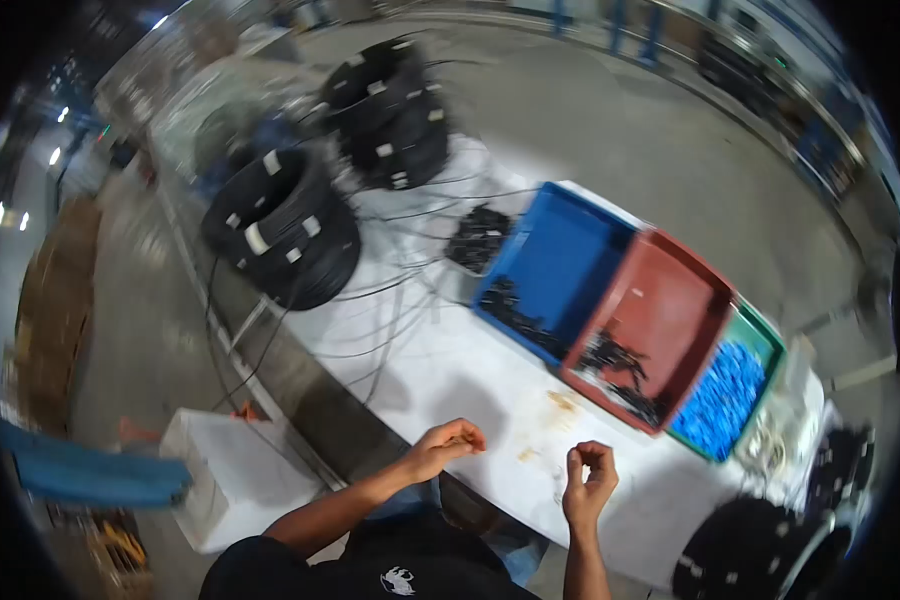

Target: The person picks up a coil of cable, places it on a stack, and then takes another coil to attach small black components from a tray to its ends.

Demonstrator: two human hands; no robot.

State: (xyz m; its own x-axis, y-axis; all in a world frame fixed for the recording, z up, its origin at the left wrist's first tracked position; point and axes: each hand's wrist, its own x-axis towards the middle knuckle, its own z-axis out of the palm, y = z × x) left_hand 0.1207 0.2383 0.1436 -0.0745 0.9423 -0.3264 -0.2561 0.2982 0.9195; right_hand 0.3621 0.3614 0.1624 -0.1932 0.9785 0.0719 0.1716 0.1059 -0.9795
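My left hand hovers over the near edge of the white tabletop, fingers curled in and thumb close to them. Right of it, my right hand is raised with the thumb and bent fingers drawn together. Whatever either hand pinches, if anything, is too small and blurred to make out. Beyond the hands stand a blue tray and a red tray, each with small black parts at its near end. A green tray holds a heap of small blue pieces.
Large black cable coils and a stack of coils stand at the back left, with loose cables trailing over the table. A container of black parts sits beside the blue tray. More black coils are at the lower right, near a plastic bag.
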